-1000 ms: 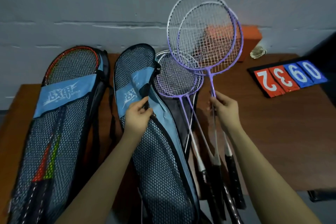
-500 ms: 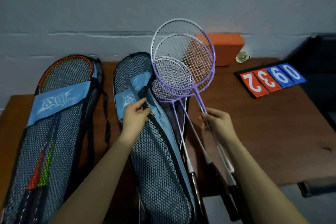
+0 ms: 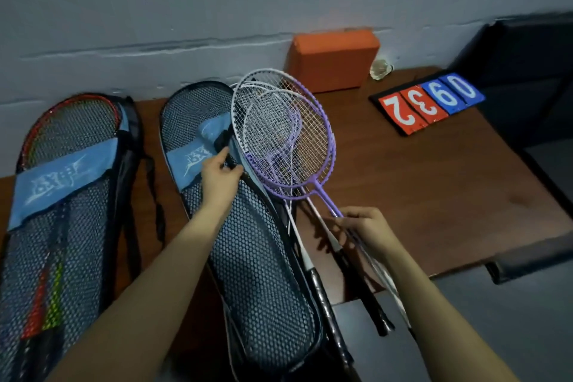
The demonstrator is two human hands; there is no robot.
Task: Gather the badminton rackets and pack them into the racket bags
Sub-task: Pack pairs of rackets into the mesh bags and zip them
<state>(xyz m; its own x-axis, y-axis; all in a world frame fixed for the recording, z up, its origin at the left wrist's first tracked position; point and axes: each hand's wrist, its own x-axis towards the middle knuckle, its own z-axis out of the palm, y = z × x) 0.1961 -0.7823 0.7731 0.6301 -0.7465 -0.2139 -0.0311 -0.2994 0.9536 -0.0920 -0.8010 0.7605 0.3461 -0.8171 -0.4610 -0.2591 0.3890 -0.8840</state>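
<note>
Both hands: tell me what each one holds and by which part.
The right hand holds the purple rackets by their thin shafts, just below the heads. The left hand pinches the open edge of the middle racket bag.

Dim light falls on a brown wooden table (image 3: 434, 183) against a cracked grey wall (image 3: 217, 3).

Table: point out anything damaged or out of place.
The table has a chipped-looking notch in its right edge, near the front corner. A crumpled shuttlecock lies by the orange block. Otherwise nothing stands out.
</note>
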